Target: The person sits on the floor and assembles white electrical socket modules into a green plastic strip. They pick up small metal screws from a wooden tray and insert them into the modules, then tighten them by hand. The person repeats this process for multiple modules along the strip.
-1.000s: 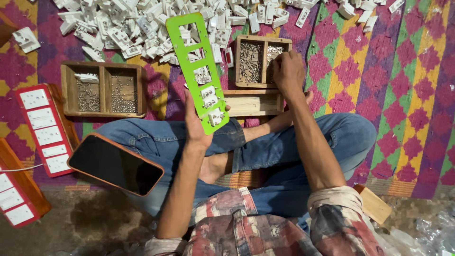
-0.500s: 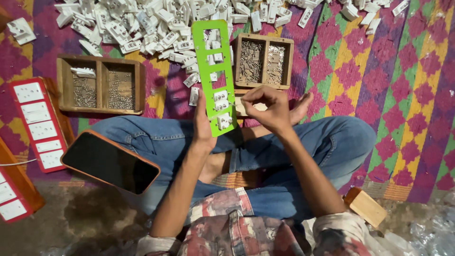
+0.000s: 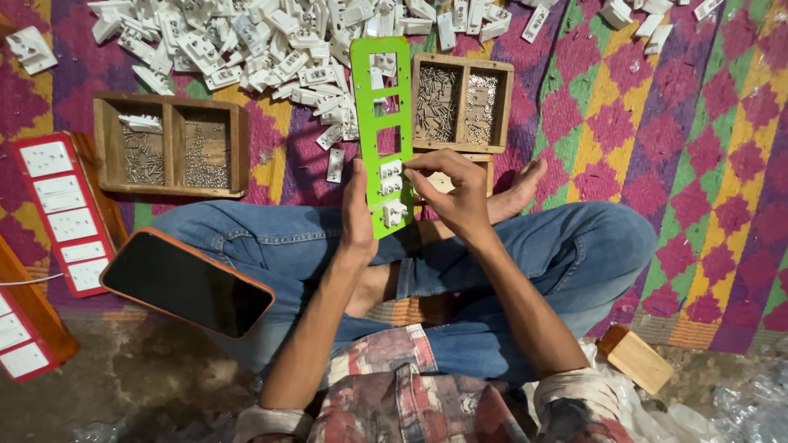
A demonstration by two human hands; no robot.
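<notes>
Centre of frame, above my crossed legs: my left hand (image 3: 358,215) is gripping the long green plate (image 3: 382,131) by its lower left edge, fingers closed around it. My right hand (image 3: 457,190) is pinching at the white switch pieces (image 3: 391,176) seated near the plate's lower end, fingertips together. A wooden tray of screws (image 3: 462,103) is lying just right of the plate. A phone (image 3: 187,283) is resting on my left knee.

Floor workshop: switch parts (image 3: 271,41), screw trays (image 3: 171,146)
</notes>
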